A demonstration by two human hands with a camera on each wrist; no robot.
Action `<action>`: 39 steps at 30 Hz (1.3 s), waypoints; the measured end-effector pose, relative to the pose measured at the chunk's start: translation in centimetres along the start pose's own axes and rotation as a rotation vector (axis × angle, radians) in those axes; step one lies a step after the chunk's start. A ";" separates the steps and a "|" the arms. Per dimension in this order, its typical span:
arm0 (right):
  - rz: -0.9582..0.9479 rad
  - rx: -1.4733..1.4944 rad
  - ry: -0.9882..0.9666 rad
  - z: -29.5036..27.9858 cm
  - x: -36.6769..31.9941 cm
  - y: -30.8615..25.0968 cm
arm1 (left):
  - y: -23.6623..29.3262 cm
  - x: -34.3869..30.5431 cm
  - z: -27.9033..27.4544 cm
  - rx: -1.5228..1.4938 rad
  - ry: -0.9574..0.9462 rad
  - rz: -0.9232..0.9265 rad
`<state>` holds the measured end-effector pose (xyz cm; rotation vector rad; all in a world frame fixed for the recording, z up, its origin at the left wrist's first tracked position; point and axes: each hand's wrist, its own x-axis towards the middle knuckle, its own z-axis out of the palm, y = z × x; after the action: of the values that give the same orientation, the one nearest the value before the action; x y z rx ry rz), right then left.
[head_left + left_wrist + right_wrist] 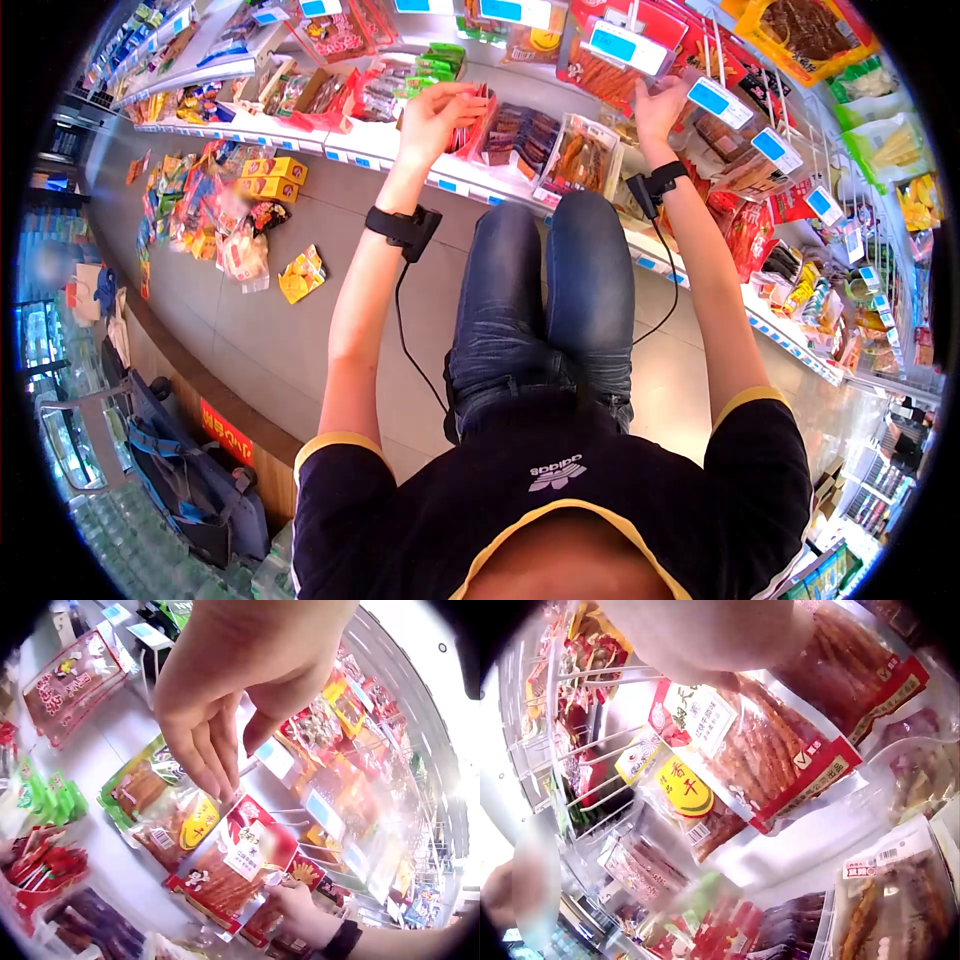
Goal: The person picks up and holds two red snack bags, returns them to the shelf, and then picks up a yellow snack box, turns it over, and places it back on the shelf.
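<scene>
My right hand is raised to the hanging hooks and pinches one end of a red packet of dried meat strips. The same packet, with a white label, fills the right wrist view just under my right hand. In the left wrist view my right hand grips that packet's edge. My left hand reaches over the shelf beside a red pack. In its own wrist view my left hand has fingers straight, thumb apart, and holds nothing. A green-edged packet lies below it.
Wire hooks with blue price tags carry snack packets along the right. A white shelf holds trays of packets ahead of my knees. Several packets are scattered on the floor at the left, with a yellow one nearer. A dark bag sits bottom left.
</scene>
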<state>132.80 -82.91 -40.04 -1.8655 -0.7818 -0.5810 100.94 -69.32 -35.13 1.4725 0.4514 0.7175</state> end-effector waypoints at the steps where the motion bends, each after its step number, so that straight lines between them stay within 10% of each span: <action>1: 0.006 0.023 -0.035 -0.2 -0.4 0.1 | -0.3 -1.2 -0.6 0.039 0.044 0.016; 16: 0.346 0.449 -0.501 -6.0 -8.9 5.5 | -13.9 -19.3 -10.7 0.257 0.741 -0.203; 19: 0.178 0.437 -0.570 -6.6 -9.2 7.6 | -14.1 -22.9 -10.6 0.444 0.812 -0.383; 23: 0.427 0.176 -0.752 -12.8 -4.9 1.8 | -1.9 -26.2 -8.7 0.606 0.873 -0.507; 31: -0.119 0.059 -0.996 -17.6 9.0 -25.2 | 24.9 -32.1 -8.6 0.699 1.120 -0.571; 39: -0.243 0.320 -1.293 -14.3 14.9 -52.4 | 46.6 -36.4 -12.8 0.734 1.344 -0.539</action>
<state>103.67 -76.41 7.72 -1.6995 -1.7960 0.7130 58.73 -86.88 4.42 1.1924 2.2250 1.0763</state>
